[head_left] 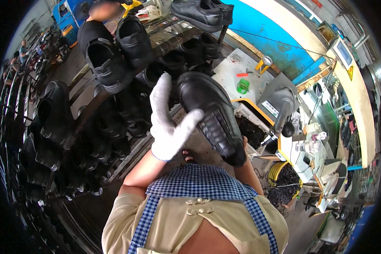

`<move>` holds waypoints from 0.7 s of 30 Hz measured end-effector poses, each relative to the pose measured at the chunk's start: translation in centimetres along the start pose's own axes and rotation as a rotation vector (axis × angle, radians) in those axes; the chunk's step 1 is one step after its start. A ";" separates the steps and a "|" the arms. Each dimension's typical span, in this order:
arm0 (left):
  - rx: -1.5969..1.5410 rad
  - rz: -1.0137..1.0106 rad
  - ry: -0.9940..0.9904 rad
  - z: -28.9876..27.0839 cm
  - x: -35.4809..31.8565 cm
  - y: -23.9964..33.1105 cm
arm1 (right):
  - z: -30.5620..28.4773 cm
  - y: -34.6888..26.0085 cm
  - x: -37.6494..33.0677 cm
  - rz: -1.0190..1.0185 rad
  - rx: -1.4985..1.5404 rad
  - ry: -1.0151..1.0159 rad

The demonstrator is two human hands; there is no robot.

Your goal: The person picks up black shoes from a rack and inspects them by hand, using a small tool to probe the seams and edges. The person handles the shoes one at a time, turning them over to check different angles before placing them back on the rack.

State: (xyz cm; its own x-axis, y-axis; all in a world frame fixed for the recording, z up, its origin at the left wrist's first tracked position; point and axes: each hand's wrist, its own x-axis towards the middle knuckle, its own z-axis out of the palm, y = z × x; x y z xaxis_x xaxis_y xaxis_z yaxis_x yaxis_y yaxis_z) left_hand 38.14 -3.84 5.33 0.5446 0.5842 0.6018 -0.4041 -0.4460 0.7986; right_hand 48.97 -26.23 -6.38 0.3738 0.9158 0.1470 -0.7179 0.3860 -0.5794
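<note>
A black lace-up shoe is held up in front of my chest, toe away from me and heel toward me, slightly tilted. My left hand, in a white knit glove, is beside the shoe's left side. Its fingers stretch upward and apart from the thumb, whose tip overlaps the shoe near the laces; whether it touches I cannot tell. At the heel end, my right hand supports the shoe from behind. Most of that hand is hidden by the shoe, with only a bit of bare skin showing.
A rack on the left carries many black shoes on several levels. To the right stand a grey machine arm, a white crate of dark pieces and a white table. A yellow basket is lower right. Another person is beyond the rack.
</note>
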 end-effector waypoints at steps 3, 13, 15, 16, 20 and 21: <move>-0.568 -0.488 -0.041 0.0 -0.1 -0.3 | 0.6 0.1 0.8 0.079 -0.019 0.089; -0.261 -0.209 -0.163 -2.3 1.1 -0.6 | -2.6 -1.2 4.4 0.319 -0.906 0.463; -0.176 -0.141 -0.245 -2.3 1.9 -0.5 | -3.0 -0.9 5.4 -0.053 -1.086 0.425; -0.116 -0.129 -0.301 -2.6 2.3 -0.1 | -1.1 -2.0 6.1 -0.162 -1.130 0.444; -0.020 -0.105 -0.511 -2.1 3.6 0.3 | 8.7 -8.3 9.0 -0.704 -1.512 -0.036; 0.019 -0.097 -0.561 -2.1 3.7 0.4 | 10.4 -9.3 9.8 -0.780 -1.637 -0.181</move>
State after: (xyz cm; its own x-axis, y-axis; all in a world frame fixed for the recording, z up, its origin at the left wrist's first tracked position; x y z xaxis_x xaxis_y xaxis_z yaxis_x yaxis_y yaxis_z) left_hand 38.47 -0.44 7.85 0.8877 0.1753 0.4257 -0.3224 -0.4235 0.8466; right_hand 53.20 -19.65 8.78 0.1626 0.6422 0.7491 0.8464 0.2995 -0.4404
